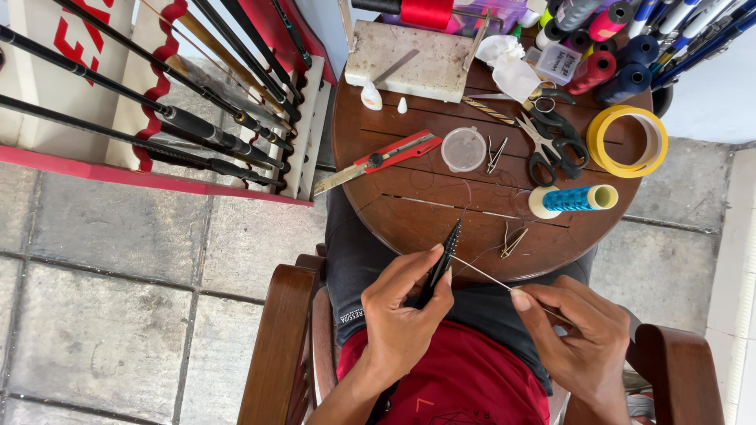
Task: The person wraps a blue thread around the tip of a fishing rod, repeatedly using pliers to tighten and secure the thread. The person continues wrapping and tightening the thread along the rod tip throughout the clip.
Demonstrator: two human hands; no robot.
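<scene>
My left hand (pixel 405 311) grips a thin black ridged rod piece (pixel 442 260), its tip pointing up toward the round wooden table (pixel 409 212). My right hand (pixel 579 330) pinches a fine thread or wire (pixel 484 275) that runs taut from the rod to its fingertips. Both hands hover over my lap, just below the table's near edge. A small metal clip (pixel 513 240) lies on the table close above them.
On the table lie a red utility knife (pixel 390 156), a clear round lid (pixel 464 149), black scissors (pixel 555 142), a blue thread cone (pixel 573 198), a yellow tape roll (pixel 628 140), several thread spools (pixel 622 55) and a stone block (pixel 409 59). A rack of fishing rods (pixel 173 118) stands at left.
</scene>
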